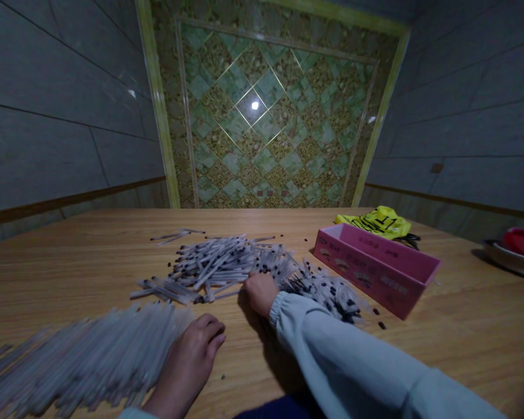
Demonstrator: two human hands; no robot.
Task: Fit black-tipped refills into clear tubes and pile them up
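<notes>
My left hand (196, 349) rests at the right end of a wide row of clear plastic tubes (100, 355), its fingers curled together; whatever lies between them is too small to make out. My right hand (261, 293) reaches forward to the middle of the wooden table, its fingers closed at the edge of the heaps. A heap of grey-white pen-like sticks with dark ends (213, 259) lies just beyond and left of it. To its right spreads a heap of small clear caps with black parts (327, 291), partly behind my right sleeve.
A long pink open box (371, 267) stands on the table (135, 224) at the right, a yellow plastic bag (379, 221) behind it. Near the right edge sits a metal bowl (513, 262) with something red. Small black pieces lie scattered about. Tiled walls surround the table.
</notes>
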